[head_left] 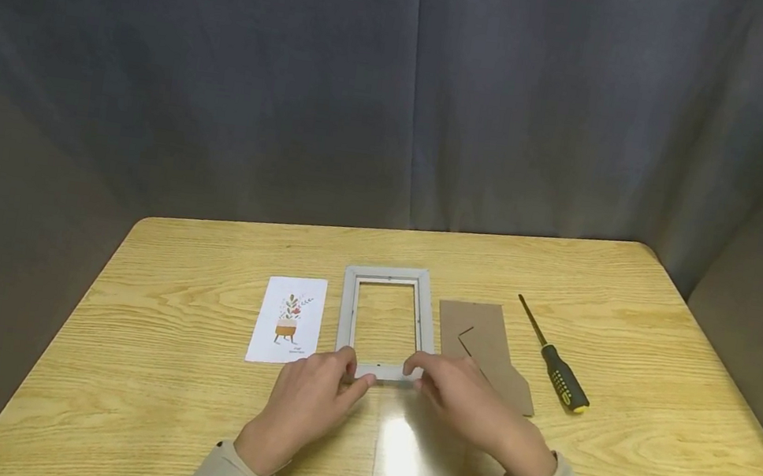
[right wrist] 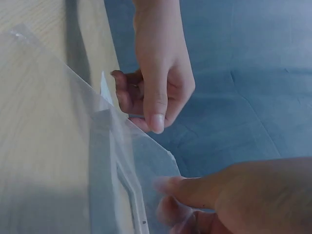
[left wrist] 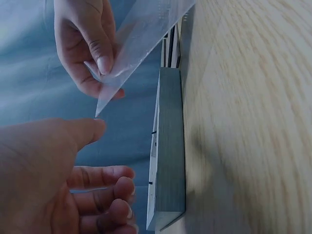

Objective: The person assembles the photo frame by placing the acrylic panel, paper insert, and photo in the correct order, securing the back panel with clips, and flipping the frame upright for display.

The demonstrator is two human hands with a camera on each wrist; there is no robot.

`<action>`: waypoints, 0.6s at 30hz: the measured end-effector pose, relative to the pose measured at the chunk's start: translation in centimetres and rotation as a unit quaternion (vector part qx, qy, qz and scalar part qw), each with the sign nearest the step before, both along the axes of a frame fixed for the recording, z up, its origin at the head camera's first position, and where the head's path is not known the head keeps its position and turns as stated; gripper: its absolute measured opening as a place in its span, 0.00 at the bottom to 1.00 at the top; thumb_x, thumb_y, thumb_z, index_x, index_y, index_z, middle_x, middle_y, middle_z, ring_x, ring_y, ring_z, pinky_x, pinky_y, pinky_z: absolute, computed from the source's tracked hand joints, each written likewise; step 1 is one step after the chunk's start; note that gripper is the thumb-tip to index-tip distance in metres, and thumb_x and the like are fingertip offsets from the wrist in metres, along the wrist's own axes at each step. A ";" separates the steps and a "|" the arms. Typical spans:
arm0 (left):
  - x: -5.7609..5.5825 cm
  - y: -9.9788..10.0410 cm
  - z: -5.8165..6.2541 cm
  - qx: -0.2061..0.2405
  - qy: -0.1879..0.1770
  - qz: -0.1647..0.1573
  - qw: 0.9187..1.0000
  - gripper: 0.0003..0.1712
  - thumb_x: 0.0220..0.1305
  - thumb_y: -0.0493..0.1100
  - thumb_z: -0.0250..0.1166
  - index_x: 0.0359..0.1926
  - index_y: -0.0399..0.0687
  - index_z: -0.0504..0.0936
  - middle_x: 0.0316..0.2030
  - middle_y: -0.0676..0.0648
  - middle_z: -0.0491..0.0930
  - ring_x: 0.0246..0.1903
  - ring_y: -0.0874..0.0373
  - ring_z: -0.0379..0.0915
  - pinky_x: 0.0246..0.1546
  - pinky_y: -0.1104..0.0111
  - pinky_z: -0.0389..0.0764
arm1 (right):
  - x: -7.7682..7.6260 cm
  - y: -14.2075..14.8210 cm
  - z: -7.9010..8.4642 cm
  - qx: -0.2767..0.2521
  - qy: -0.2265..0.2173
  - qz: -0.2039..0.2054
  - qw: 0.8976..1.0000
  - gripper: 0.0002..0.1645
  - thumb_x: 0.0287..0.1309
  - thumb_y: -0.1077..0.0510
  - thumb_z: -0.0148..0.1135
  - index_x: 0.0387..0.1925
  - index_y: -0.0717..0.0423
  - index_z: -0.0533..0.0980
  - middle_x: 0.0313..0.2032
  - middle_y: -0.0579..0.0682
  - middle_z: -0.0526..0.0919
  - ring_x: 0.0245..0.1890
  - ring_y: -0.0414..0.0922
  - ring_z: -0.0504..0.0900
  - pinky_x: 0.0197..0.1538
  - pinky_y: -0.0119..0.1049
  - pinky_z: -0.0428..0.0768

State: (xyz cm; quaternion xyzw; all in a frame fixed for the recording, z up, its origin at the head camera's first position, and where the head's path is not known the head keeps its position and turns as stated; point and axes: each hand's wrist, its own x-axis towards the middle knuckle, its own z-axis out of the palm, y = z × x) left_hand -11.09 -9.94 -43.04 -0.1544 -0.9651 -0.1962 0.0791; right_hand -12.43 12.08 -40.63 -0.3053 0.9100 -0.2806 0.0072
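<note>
A light grey picture frame [head_left: 348, 305] lies flat on the table, its opening showing bare wood. My right hand [right wrist: 219, 200] pinches a clear plastic sheet [right wrist: 141, 151] between thumb and fingers, tilted beside and above the frame in the wrist views. My left hand [left wrist: 68, 170] has its thumb at the sheet's corner; its other fingers are loosely bent and grip nothing. In the head view, the left hand [head_left: 308, 396] and the right hand [head_left: 469, 400] are at the frame's near edge, where the sheet is hard to make out.
Left of the frame lies a white print of a potted plant [head_left: 262, 338]. A brown cardboard piece [head_left: 478, 321] with a dark angled mark lies to the right. Beyond it is a black and yellow screwdriver [head_left: 564, 379]. A dark curtain [head_left: 298, 101] hangs behind the wooden table [head_left: 148, 336].
</note>
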 end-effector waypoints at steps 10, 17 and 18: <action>-0.4 -0.5 0.3 -0.002 0.004 0.016 1.000 0.20 0.60 0.63 0.57 0.30 0.52 0.78 0.13 0.60 0.65 0.13 0.65 0.61 0.14 0.68 0.63 | -0.5 0.8 1.0 -0.021 -0.020 -0.042 0.999 0.11 0.61 0.62 0.56 0.44 0.52 0.78 0.27 0.44 0.79 0.21 0.36 0.68 0.28 0.34 0.73; -0.5 -0.8 0.5 0.009 0.007 0.023 1.000 0.20 0.59 0.61 0.59 0.30 0.50 0.79 0.12 0.60 0.65 0.12 0.65 0.61 0.12 0.68 0.63 | -0.9 1.4 1.3 -0.018 -0.012 -0.061 0.998 0.14 0.62 0.60 0.56 0.48 0.53 0.78 0.18 0.40 0.71 0.16 0.34 0.67 0.23 0.32 0.71; -0.6 -0.8 0.5 0.011 0.009 0.024 1.000 0.20 0.59 0.61 0.59 0.30 0.50 0.79 0.12 0.60 0.65 0.12 0.65 0.61 0.12 0.68 0.63 | -1.0 1.4 1.3 -0.019 -0.013 -0.062 0.998 0.14 0.62 0.60 0.56 0.49 0.53 0.78 0.18 0.40 0.72 0.17 0.34 0.67 0.23 0.32 0.71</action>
